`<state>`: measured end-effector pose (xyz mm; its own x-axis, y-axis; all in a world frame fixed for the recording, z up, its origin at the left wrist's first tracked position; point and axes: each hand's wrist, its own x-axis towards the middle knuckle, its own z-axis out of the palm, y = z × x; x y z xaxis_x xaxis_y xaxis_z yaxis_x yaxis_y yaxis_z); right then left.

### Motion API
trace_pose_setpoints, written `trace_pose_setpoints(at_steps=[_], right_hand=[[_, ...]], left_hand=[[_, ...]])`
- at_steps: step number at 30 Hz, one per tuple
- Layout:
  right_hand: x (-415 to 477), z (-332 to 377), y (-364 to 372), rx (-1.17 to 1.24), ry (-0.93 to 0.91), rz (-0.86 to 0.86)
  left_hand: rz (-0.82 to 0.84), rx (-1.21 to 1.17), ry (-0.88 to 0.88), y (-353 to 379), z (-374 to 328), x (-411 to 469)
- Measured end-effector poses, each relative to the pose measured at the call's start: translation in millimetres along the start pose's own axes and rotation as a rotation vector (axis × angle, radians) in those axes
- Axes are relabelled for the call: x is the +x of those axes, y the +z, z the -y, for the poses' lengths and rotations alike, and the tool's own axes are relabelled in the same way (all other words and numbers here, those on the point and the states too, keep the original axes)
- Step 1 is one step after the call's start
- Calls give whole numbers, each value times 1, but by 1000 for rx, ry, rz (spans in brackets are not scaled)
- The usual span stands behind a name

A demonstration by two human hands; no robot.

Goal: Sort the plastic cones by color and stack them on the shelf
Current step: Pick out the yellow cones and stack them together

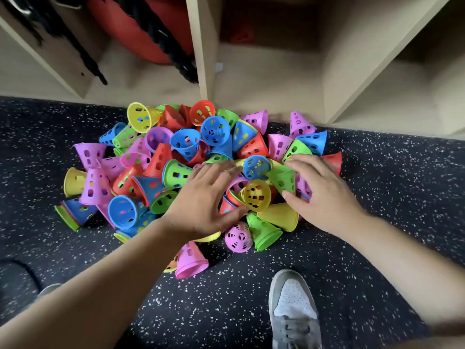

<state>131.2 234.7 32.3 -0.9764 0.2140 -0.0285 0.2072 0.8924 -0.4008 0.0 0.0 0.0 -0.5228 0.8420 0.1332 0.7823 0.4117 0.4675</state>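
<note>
A heap of small perforated plastic cones [176,157] in blue, green, yellow, red and pink lies mixed on the dark speckled floor in front of a wooden shelf [271,79]. My left hand [203,200] lies flat over the heap's near middle, fingers spread, beside a yellow cone [256,195]. My right hand [319,190] rests on the heap's right side, thumb and fingers around a green cone [283,178], touching it. A pink cone [190,258] and a green one [264,233] lie loose at the near edge.
The shelf's middle bay behind the heap has a bare floor. The left bay holds red bags with black straps [141,34]. My grey shoe [293,308] stands on the floor near the heap. Speckled floor [390,197] extends on both sides.
</note>
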Motion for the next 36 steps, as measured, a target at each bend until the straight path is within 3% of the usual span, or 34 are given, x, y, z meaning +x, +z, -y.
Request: trace_pose_setpoints(at_steps=[4, 8, 15, 20, 30, 36], right_hand=[[13, -15, 14, -77, 68, 161], [22, -27, 23, -9, 53, 93], [7, -28, 24, 187, 56, -196], [-7, -24, 17, 303, 45, -294], [-9, -13, 12, 312, 27, -335], [0, -10, 23, 312, 24, -270]], left_hand=[[171, 33, -3, 29, 0, 9], [244, 117, 19, 51, 1, 16], [89, -101, -104, 67, -3, 19], [-28, -172, -223, 55, -12, 9], [-198, -358, -381, 28, -28, -10], [-333, -294, -382, -3, -16, -34]])
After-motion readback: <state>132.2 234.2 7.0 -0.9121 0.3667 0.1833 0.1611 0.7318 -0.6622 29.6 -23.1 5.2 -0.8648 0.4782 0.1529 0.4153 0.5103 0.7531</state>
